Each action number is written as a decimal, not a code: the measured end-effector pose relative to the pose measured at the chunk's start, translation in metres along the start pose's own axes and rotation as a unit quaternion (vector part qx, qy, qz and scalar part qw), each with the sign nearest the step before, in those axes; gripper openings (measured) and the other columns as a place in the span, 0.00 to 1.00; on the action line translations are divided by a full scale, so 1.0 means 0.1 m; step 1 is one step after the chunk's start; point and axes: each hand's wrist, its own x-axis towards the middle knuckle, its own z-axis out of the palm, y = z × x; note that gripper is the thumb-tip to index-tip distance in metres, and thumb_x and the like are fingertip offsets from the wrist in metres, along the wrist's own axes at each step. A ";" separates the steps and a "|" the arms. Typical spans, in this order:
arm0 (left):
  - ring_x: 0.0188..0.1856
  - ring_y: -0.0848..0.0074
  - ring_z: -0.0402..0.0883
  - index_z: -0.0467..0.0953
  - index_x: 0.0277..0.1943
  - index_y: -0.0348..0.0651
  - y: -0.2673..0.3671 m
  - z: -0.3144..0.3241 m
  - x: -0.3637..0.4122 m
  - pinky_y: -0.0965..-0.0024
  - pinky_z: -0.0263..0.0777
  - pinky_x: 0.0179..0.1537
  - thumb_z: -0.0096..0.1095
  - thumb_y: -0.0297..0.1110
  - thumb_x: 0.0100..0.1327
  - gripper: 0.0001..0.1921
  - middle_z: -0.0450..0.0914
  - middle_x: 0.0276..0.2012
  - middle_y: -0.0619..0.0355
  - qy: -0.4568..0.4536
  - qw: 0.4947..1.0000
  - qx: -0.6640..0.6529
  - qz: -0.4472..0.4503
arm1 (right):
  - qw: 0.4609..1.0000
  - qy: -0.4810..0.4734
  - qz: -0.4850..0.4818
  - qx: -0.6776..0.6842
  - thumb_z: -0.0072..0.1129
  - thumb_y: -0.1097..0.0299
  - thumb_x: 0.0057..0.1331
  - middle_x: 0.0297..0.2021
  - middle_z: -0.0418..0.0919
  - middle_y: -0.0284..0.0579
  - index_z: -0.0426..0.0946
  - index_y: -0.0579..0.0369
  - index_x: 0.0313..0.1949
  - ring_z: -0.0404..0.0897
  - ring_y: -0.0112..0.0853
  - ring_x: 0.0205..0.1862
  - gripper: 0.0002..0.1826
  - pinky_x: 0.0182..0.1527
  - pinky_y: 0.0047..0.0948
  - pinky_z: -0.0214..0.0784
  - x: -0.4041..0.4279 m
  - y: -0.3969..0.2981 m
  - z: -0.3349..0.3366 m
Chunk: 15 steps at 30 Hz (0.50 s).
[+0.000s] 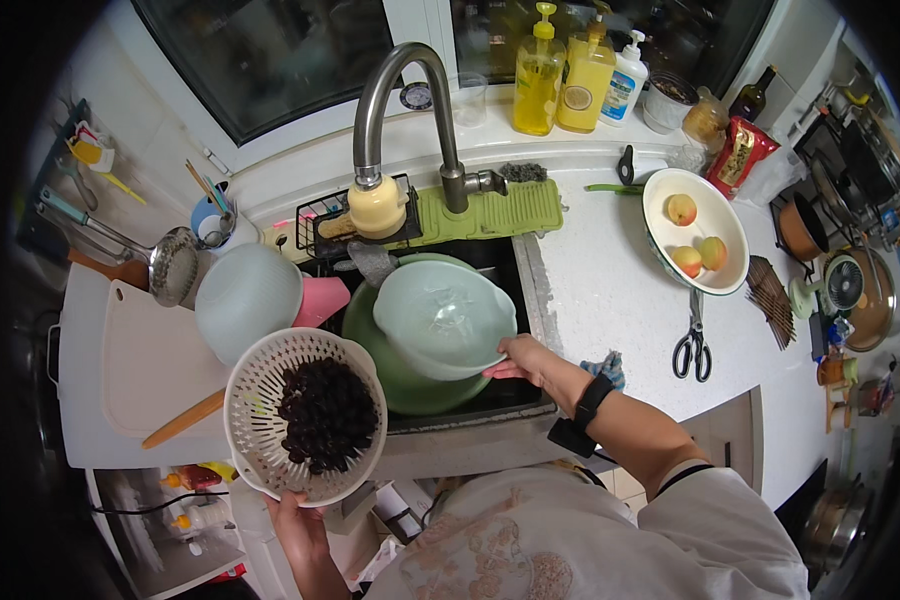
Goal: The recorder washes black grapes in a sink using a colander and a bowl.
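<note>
My left hand point(297, 517) grips the lower rim of a white plastic colander point(251, 420) at the left. Dark purple-black fruit, perhaps grapes, fills part of the colander point(326, 412). With my right hand point(521, 360) I hold the rim of a pale mint plastic bowl point(446, 319) tilted over the sink, with what looks like a little water inside. Beneath that bowl a larger green basin point(412, 394) sits in the dark sink point(523, 289). A curved metal faucet point(407, 56) with a cream filter head point(376, 206) rises behind them.
An enamel basin point(667, 262) with several peaches, scissors point(692, 349) and a blue cloth point(606, 370) lie on the right counter. On the left are an upturned pale bowl point(244, 300), a pink container point(321, 300) and a cutting board point(142, 360). Below, a drawer point(150, 577) stands pulled out.
</note>
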 end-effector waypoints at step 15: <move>0.38 0.73 0.74 0.52 0.64 0.50 0.00 -0.08 0.00 0.71 0.76 0.26 0.45 0.20 0.49 0.36 0.68 0.48 0.56 -0.021 1.000 0.020 0.001 | 0.936 -0.182 0.048 0.296 0.39 0.66 0.68 0.30 0.79 0.52 0.72 0.65 0.42 0.74 0.23 0.21 0.16 0.20 0.18 0.70 0.20 -0.06 -0.17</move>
